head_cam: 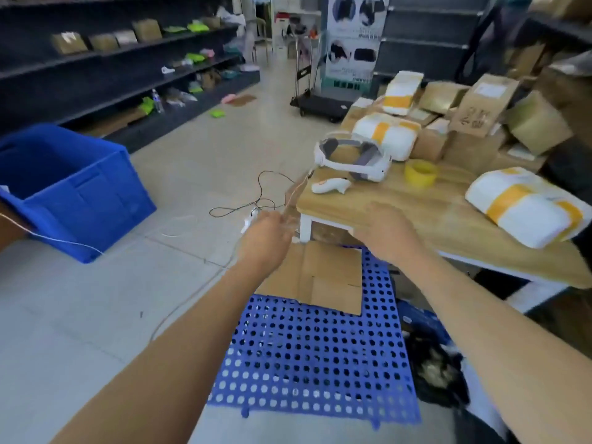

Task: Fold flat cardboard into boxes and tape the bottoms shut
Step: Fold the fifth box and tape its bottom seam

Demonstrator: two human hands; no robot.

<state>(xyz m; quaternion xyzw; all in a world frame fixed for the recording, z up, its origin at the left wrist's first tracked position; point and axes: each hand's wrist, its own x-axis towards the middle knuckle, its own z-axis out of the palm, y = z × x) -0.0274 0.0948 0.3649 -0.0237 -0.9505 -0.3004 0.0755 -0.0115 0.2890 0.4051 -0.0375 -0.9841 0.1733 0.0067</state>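
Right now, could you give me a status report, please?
Left hand pinches a clear strip, seemingly; right hand blurred, grip unclear. Cardboard flat on the mat, unfolded. Nothing seen on it.

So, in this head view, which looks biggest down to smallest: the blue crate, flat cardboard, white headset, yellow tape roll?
1. blue crate
2. flat cardboard
3. white headset
4. yellow tape roll
The headset and roll lie farther from the camera, so they may look smaller than they are.

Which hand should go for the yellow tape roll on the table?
Right, probably. The right hand is over the table edge, nearer the roll; the left hand is off the table, over the floor.
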